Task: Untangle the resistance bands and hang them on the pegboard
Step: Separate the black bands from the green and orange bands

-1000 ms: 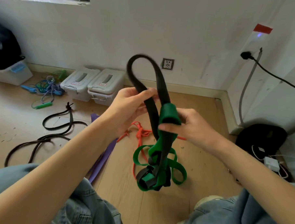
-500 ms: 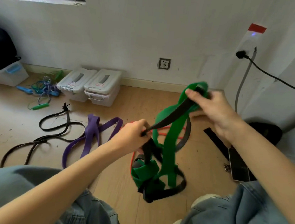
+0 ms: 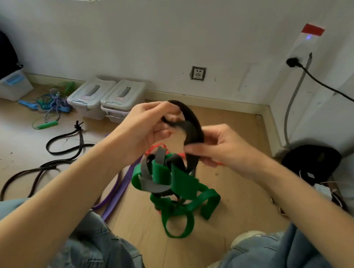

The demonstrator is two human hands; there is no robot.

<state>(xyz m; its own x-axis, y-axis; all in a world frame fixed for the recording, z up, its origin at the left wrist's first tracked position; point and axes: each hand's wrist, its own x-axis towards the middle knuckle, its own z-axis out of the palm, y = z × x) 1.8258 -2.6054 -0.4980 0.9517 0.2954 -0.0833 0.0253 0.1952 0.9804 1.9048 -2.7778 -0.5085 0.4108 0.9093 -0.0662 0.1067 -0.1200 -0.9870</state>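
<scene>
Left hand: your left hand (image 3: pixel 143 130) was raised over the floor, fingers curled, pinching one end of the black band's arch
Right hand: your right hand (image 3: pixel 222 150) sat just beside it, thumb and fingers closed round the other leg of the same arch
Black band: the black band (image 3: pixel 194 130) rose in a loop between your two hands, then ran down into the knot
Green band: the green band (image 3: pixel 182 186) hung below your hands, wound together with grey-black strap, its lowest loop near the floor (image 3: pixel 236 197)
Red cord: a red cord (image 3: pixel 157 148) showed behind the tangle, partly hidden
Purple band: the purple band (image 3: pixel 118 194) lay flat on the floor by your left forearm
Black cord: a black cord (image 3: pixel 55 151) lay loose further left
Boxes: two lidded boxes (image 3: pixel 110 98) stood against the wall
Skipping ropes: a heap of blue and green ropes (image 3: pixel 51 106) lay beside the boxes
</scene>
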